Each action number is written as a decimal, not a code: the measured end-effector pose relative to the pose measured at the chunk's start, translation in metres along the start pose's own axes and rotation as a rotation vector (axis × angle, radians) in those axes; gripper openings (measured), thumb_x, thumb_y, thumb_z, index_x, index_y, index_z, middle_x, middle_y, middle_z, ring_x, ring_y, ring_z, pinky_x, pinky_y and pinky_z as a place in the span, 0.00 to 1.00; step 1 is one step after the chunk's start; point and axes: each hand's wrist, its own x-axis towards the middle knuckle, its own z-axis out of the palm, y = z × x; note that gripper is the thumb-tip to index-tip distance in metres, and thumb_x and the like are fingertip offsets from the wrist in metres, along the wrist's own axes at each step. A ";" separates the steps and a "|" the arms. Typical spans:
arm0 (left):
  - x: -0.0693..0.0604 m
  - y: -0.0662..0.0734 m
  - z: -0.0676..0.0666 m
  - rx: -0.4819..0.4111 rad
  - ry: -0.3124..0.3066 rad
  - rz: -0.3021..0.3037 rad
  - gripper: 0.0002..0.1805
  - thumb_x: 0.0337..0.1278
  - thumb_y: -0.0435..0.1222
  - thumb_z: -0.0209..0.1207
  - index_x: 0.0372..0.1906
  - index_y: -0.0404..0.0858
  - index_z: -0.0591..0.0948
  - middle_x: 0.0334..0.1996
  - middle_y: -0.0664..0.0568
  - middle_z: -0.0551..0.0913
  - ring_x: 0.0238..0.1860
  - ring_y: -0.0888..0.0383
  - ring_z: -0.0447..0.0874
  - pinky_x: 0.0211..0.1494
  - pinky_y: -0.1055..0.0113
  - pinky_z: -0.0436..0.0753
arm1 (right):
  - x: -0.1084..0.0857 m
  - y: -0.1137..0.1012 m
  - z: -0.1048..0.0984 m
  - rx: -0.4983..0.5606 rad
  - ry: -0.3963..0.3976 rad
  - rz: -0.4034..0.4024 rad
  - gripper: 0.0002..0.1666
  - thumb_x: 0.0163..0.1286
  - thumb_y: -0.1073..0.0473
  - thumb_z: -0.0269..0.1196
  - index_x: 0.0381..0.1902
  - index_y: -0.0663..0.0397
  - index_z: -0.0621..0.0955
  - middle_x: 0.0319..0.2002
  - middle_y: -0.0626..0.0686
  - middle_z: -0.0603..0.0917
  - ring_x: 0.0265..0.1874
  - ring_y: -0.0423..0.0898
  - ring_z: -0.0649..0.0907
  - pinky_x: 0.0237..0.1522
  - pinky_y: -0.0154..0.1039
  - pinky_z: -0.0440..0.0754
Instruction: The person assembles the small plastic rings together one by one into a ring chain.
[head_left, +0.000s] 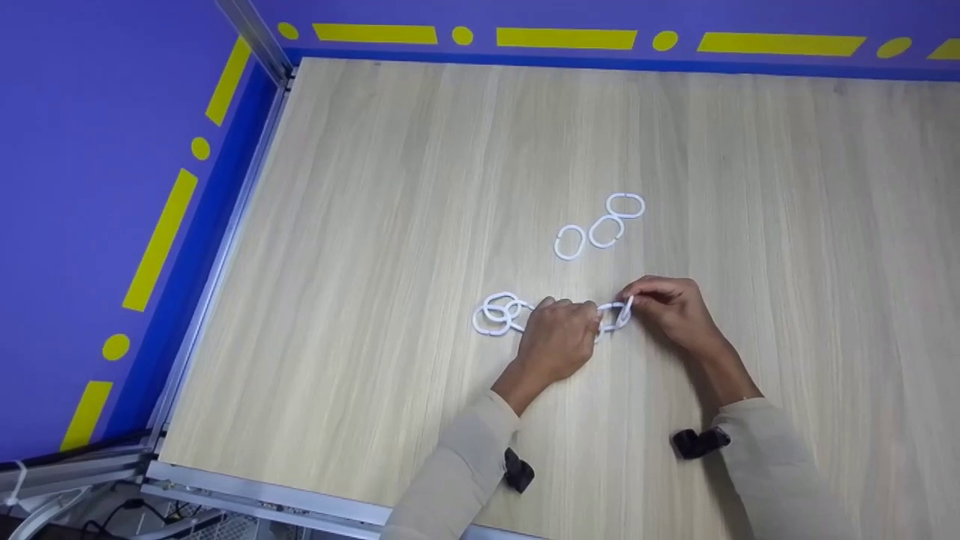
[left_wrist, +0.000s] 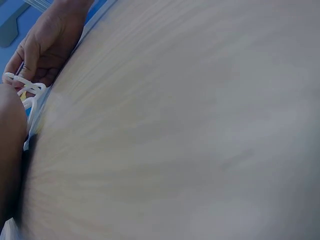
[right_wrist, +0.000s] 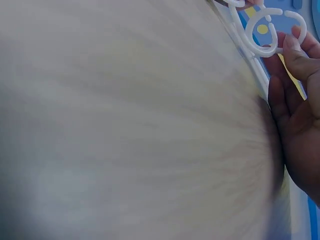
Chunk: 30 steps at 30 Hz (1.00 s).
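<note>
The left hand (head_left: 559, 339) grips the middle of a chain of white oval links, hiding part of it. Linked rings (head_left: 491, 315) lie on the table to the left of that hand. On its other side, more links (head_left: 609, 316) stick out toward the right hand (head_left: 675, 311), which pinches a white link (head_left: 627, 309) between thumb and fingertips. In the right wrist view the right hand (right_wrist: 300, 105) holds a link with a visible gap (right_wrist: 302, 25), next to another open-gapped link (right_wrist: 250, 30). The left wrist view shows the right hand (left_wrist: 50, 45) beside white links (left_wrist: 32, 89).
Behind the hands, three white links lie on the wooden table (head_left: 375, 262): one (head_left: 569, 243) apart at the left, and two (head_left: 606, 232) (head_left: 625, 205) close together. Blue-purple walls with yellow marks stand behind and to the left. A metal frame (head_left: 262, 491) edges the table.
</note>
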 end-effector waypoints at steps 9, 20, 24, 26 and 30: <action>-0.004 -0.001 0.000 -0.106 0.056 -0.068 0.17 0.76 0.44 0.47 0.27 0.46 0.78 0.21 0.58 0.80 0.26 0.59 0.80 0.34 0.65 0.72 | -0.004 -0.012 -0.005 -0.179 0.234 0.224 0.06 0.63 0.76 0.67 0.38 0.77 0.84 0.30 0.40 0.89 0.28 0.34 0.83 0.31 0.26 0.80; -0.009 -0.007 -0.004 -0.119 0.083 -0.260 0.18 0.79 0.47 0.45 0.44 0.48 0.85 0.39 0.57 0.83 0.40 0.57 0.78 0.46 0.63 0.72 | -0.017 -0.016 -0.005 -0.271 0.149 0.273 0.10 0.64 0.72 0.69 0.43 0.72 0.85 0.34 0.33 0.88 0.33 0.30 0.86 0.37 0.24 0.83; -0.011 -0.010 -0.007 -0.085 0.069 -0.261 0.16 0.78 0.46 0.46 0.49 0.50 0.84 0.43 0.57 0.83 0.44 0.57 0.78 0.50 0.61 0.72 | -0.017 -0.015 -0.004 -0.308 0.143 0.249 0.09 0.63 0.72 0.69 0.41 0.70 0.87 0.33 0.32 0.87 0.32 0.29 0.85 0.36 0.23 0.81; -0.011 -0.010 -0.009 -0.052 0.064 -0.250 0.15 0.76 0.45 0.47 0.51 0.50 0.84 0.45 0.57 0.83 0.46 0.56 0.78 0.53 0.59 0.72 | -0.017 -0.014 -0.002 -0.322 0.138 0.243 0.08 0.63 0.71 0.69 0.41 0.68 0.87 0.33 0.32 0.87 0.32 0.29 0.85 0.36 0.23 0.81; -0.007 -0.006 -0.013 0.058 0.062 -0.216 0.19 0.70 0.53 0.49 0.55 0.51 0.82 0.50 0.57 0.81 0.53 0.56 0.76 0.59 0.55 0.70 | -0.018 -0.015 -0.002 -0.352 0.132 0.241 0.08 0.64 0.70 0.69 0.41 0.67 0.87 0.34 0.33 0.88 0.32 0.29 0.84 0.36 0.23 0.81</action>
